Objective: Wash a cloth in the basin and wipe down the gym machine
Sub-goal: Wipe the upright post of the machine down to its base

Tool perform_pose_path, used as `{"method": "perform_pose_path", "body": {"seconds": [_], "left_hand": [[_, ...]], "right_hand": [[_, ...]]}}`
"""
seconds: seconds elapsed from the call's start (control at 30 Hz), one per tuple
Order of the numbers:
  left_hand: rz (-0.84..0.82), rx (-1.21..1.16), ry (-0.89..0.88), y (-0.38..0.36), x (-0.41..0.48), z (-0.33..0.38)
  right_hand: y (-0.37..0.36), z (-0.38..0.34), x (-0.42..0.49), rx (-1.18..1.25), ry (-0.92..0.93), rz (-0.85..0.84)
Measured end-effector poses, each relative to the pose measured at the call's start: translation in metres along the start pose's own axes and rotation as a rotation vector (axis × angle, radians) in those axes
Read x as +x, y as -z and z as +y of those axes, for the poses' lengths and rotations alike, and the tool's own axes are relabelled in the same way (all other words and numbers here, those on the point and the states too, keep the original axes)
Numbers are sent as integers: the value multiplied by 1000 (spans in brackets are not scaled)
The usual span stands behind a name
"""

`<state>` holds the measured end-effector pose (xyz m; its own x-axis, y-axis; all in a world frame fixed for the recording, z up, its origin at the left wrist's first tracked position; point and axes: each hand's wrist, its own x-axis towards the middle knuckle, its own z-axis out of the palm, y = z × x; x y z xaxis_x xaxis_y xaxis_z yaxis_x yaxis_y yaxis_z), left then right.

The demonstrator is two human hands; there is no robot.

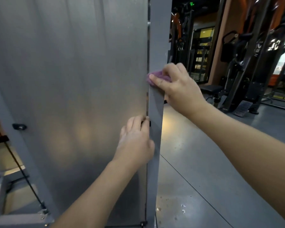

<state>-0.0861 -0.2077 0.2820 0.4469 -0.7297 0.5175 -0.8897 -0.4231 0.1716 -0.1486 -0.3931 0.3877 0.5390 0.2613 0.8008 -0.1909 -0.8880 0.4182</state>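
The small purple cloth [156, 78] looks soft, light and limp, probably damp; best bunched under the fingers, as here. It's a crumpled wad against the edge of the grey metal upright [155, 46] of the gym machine. The right hand [179, 86] grips it, fingers curled over. Lower down, the left hand [136, 142] rests flat with straight fingers on the frosted silvery panel [72, 71]. Wet drops dot the grey floor [196, 170].

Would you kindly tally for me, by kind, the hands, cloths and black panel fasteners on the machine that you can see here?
Hands: 2, left hand and right hand
Cloths: 1, purple cloth
Black panel fasteners: 3
Total: 6
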Motion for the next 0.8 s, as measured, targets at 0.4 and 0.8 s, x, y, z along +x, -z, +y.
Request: {"method": "perform_pose_path", "body": {"seconds": [0.4, 0.8], "left_hand": [[30, 219, -176, 36, 28, -2], [-41, 427, -224, 48, 47, 2]], "right_hand": [[3, 1, -14, 70, 106, -89], [-8, -13, -29, 148, -27, -12]]}}
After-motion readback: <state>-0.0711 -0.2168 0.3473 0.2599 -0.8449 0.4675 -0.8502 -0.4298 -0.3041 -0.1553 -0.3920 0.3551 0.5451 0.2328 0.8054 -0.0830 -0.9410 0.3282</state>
